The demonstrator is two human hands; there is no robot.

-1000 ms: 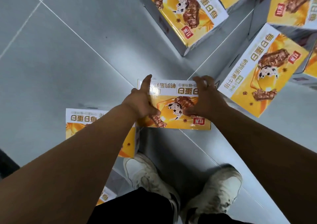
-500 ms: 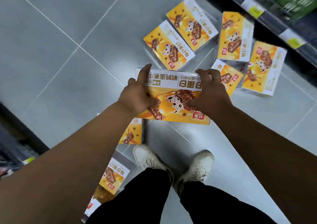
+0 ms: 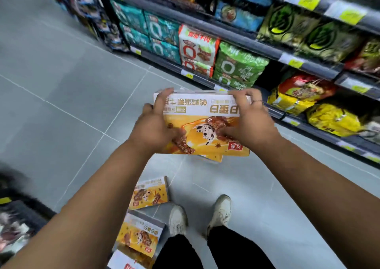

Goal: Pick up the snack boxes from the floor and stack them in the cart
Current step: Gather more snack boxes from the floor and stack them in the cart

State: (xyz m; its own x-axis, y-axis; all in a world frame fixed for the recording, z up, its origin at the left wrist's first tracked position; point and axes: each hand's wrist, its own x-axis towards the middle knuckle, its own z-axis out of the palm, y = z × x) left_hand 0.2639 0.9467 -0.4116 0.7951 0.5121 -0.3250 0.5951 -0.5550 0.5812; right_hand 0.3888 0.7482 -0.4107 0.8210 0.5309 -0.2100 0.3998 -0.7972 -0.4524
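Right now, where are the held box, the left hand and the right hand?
held box [image 3: 205,106], head view, white band of its top face.
left hand [image 3: 153,129], head view, back of the hand.
right hand [image 3: 249,122], head view, back of the hand.

Room-wise: the floor [image 3: 61,87] on the left and up the aisle is open grey tile, plenty of space to swing an arm. The right side is walled off by shelves [image 3: 232,36] stuffed with bags, right down to the lowest ledge. Left hand [image 3: 152,128] and right hand [image 3: 250,124] both grip the held box [image 3: 205,124] out front, and it hides the tile under it; a corner of another box [image 3: 212,158] pokes out below. Floor boxes [image 3: 149,192] sit in a line just left of the left shoe [image 3: 177,219]. Tile right of the right shoe [image 3: 221,211] is bare up to the shelf base. Dark blurry thing [image 3: 18,223] lower left, can't tell what.
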